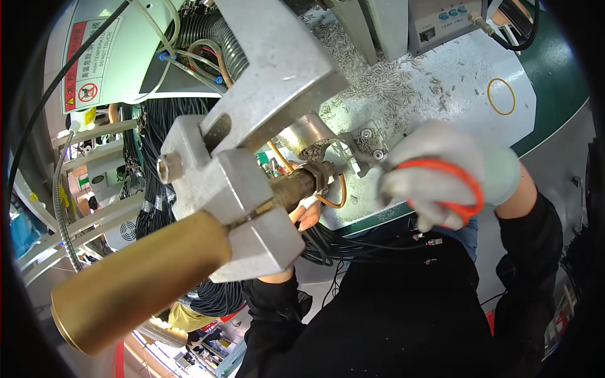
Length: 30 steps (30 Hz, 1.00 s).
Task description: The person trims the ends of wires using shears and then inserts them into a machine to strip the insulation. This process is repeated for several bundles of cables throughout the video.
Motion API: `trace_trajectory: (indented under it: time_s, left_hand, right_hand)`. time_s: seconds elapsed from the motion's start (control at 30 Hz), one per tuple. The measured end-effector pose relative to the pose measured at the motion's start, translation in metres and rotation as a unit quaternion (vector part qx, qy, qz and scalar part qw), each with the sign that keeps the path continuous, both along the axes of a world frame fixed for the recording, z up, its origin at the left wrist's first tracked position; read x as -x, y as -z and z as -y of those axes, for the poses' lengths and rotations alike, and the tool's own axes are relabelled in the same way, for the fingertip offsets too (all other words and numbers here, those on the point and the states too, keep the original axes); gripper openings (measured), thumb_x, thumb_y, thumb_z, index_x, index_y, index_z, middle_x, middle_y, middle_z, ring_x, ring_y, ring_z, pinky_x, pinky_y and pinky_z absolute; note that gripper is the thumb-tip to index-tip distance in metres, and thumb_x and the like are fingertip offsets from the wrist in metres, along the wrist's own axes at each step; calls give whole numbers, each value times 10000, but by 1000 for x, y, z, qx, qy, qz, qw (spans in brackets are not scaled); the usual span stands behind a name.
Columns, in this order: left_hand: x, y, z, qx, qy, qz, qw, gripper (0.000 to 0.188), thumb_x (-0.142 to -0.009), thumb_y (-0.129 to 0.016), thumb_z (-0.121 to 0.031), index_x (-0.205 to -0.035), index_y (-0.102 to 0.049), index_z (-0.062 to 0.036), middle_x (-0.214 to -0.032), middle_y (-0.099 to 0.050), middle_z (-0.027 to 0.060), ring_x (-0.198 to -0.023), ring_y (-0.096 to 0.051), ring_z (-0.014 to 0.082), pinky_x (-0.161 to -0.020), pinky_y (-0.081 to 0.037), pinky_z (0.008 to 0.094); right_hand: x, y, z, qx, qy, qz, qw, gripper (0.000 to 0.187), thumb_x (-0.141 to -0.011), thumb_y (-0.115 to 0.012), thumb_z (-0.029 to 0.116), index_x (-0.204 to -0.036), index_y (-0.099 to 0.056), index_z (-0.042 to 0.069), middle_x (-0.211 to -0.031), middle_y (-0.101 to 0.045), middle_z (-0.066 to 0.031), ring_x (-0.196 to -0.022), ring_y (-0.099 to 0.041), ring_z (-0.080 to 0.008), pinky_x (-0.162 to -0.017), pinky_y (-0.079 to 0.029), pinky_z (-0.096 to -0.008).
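My right hand (435,176), in a pale work glove and blurred by motion, is closed round a cutting tool with red-orange looped handles (474,189). Its dark jaws reach left toward a small metal fixture (353,157) beside a round brass-coloured part (309,135); whether they touch cannot be seen. My left hand (307,215) is bare and mostly hidden behind the machine's grey metal bracket (246,183). Its visible fingers are curled under the brass nozzle (302,186), close to a bundle of black cables (321,242); what they hold is hidden.
A large brass cylinder (145,277) juts out at the lower left. Small metal scraps (378,82) cover much of the white worktop (466,88), where a yellow ring (501,96) lies. A grey control box (444,25) stands at the back. More black cables (161,145) hang at left.
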<state>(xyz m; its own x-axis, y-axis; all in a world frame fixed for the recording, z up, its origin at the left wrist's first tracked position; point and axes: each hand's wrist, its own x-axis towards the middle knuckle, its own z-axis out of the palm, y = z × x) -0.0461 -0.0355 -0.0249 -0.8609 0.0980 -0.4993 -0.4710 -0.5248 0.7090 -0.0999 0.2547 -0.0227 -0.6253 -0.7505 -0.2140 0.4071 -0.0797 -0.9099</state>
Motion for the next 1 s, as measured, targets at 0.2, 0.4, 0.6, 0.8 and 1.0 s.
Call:
trace_trajectory:
  time_s: [0.2,0.4,0.6,0.8,1.0]
  left_hand:
    - [10,3,-1,-2,61,-11,998,198,-881,-595,-42,-1051,-505,8,-749,-480,17,-508,-328,49,-405,-280,180]
    - [20,2,-19,99,131,-67,984,125,-885,-597,-49,-976,-516,-17,-658,-429,-17,-486,-313,43,-398,-233,187]
    - [35,-2,-33,182,149,-23,972,122,-849,-674,-81,-817,-606,14,-656,-540,41,-516,-446,99,-458,-340,238]
    - [41,-3,-30,221,168,-50,959,93,-840,-669,-52,-817,-612,18,-641,-556,46,-493,-465,101,-445,-364,234]
    - [43,-11,-40,282,183,-100,937,73,-831,-662,-36,-816,-611,14,-663,-584,57,-501,-487,96,-442,-375,223]
  right_hand:
    - [9,-23,14,-164,44,-71,983,264,-855,-580,178,-660,-613,3,-470,-555,-65,-428,-575,-145,-452,-465,-269]
    - [-5,4,15,-182,121,-394,893,130,-761,-638,144,-691,-618,36,-529,-534,-62,-492,-587,-194,-483,-461,-297]
    - [-3,5,43,-115,196,-165,960,286,-864,-604,233,-727,-593,-17,-520,-533,-49,-402,-520,-108,-381,-415,-244]
    - [4,5,46,-149,151,-88,973,292,-854,-615,252,-731,-598,-13,-518,-525,-39,-399,-514,-101,-373,-407,-240]
    - [3,3,45,-136,149,-72,977,288,-867,-620,246,-726,-602,-5,-517,-525,-42,-394,-517,-98,-368,-409,-230]
